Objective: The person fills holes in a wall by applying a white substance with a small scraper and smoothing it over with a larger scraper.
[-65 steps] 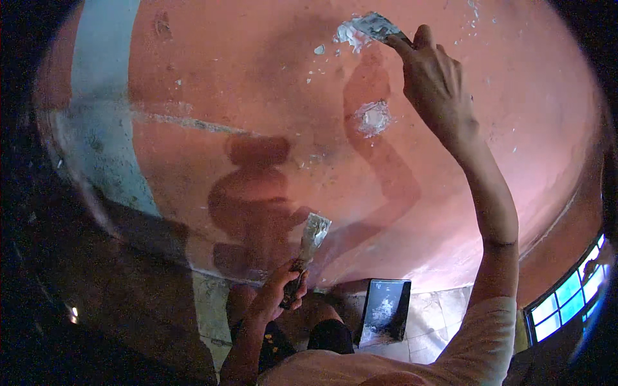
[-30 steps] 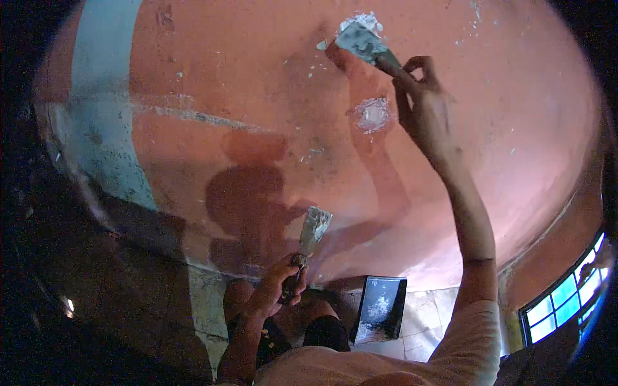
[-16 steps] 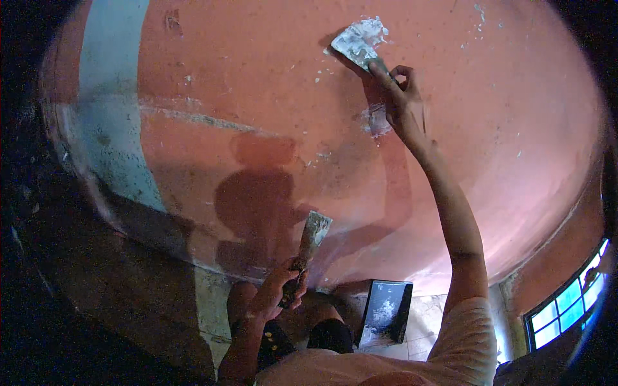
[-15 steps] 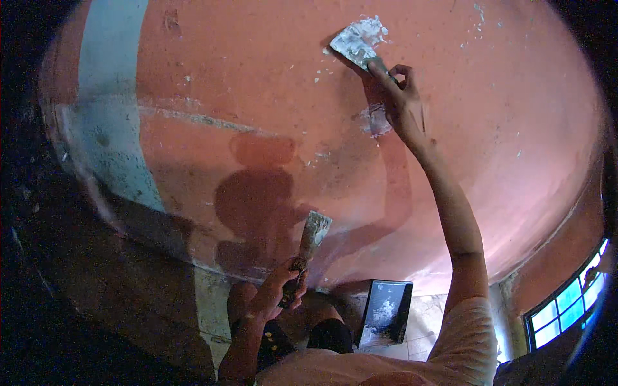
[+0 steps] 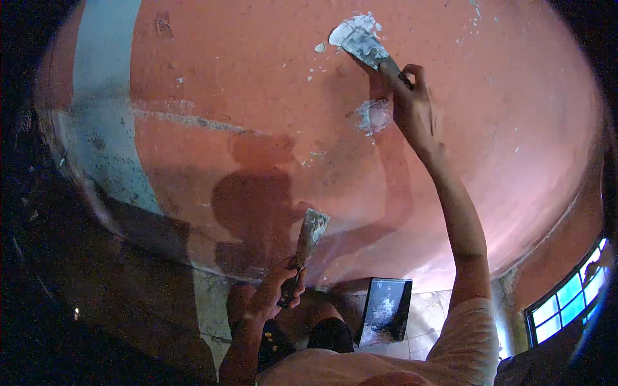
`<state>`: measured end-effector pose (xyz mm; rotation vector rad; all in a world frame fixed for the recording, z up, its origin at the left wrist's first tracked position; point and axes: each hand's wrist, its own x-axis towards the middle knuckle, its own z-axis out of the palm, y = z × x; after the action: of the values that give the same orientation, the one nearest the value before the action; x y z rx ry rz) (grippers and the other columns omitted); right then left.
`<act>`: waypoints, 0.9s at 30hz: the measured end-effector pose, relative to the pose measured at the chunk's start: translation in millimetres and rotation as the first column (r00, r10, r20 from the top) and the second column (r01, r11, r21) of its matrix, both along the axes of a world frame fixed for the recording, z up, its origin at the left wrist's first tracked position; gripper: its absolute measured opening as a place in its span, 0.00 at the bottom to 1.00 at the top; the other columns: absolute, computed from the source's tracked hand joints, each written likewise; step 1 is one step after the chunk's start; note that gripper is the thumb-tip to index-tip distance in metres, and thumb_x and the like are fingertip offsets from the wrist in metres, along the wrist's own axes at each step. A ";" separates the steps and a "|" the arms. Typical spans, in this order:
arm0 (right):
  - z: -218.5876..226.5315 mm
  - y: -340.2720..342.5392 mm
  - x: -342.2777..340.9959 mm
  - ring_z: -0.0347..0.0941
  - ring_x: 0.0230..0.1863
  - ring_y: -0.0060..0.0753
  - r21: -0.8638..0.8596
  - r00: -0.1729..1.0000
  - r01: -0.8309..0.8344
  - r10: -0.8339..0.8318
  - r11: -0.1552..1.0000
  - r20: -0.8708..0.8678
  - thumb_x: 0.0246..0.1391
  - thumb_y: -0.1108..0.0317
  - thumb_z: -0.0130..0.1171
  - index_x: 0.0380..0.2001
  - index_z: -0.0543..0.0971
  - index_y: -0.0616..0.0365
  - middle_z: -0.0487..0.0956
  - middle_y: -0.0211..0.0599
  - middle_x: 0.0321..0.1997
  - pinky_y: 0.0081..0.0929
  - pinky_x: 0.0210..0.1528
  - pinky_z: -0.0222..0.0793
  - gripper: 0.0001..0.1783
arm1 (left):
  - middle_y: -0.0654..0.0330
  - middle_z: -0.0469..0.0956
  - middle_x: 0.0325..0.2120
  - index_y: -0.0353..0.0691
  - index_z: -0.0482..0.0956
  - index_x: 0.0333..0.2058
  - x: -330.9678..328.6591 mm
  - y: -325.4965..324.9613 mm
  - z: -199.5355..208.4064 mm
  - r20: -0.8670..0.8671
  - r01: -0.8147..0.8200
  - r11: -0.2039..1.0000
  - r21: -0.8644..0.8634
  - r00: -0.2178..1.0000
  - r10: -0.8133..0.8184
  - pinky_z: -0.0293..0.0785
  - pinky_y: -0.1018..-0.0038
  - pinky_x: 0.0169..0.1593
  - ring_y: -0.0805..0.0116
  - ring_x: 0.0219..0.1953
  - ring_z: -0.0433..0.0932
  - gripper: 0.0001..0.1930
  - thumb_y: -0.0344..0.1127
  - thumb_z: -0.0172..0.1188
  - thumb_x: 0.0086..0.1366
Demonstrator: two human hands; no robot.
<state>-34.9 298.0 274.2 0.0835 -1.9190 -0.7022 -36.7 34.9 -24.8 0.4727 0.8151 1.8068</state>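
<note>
Scraper (image 5: pixel 364 47) sits pinched between closed right-hand fingers (image 5: pixel 420 78).

Your R hand (image 5: pixel 412 96) grips a putty knife (image 5: pixel 367 50): metal-looking blade, dulled by a streaky coat. Just past its tip, white filler (image 5: pixel 354 26) looks thick & rough. Wall (image 5: pixel 225 71) behind: painted, mostly matt, pitted w/ small chips. Just below that grip, a round patch (image 5: pixel 374 117) looks ragged-edged. In your L hand (image 5: pixel 281 287), scraper (image 5: pixel 313 226) has a smeared metal blade; handle mat'l unclear. R of that grip, tray (image 5: pixel 394 287): smooth, plastic-looking, w/ powdery-looking smears.
</note>
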 end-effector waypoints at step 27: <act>69.1 -68.2 16.3 0.74 0.43 0.42 0.509 0.929 0.224 -0.339 0.831 0.146 0.46 0.73 0.54 0.48 0.73 0.48 0.67 0.41 0.60 0.36 0.43 0.71 0.22 | 0.62 0.68 0.23 0.40 0.67 0.41 -3.0 12.7 -19.4 0.047 0.006 0.993 0.116 0.999 -0.012 0.68 0.75 0.18 0.73 0.20 0.69 0.12 0.39 0.50 0.62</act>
<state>-18.6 229.8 343.4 0.2037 -1.9503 -1.4287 -39.8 47.6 -44.2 0.5056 0.6773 1.8570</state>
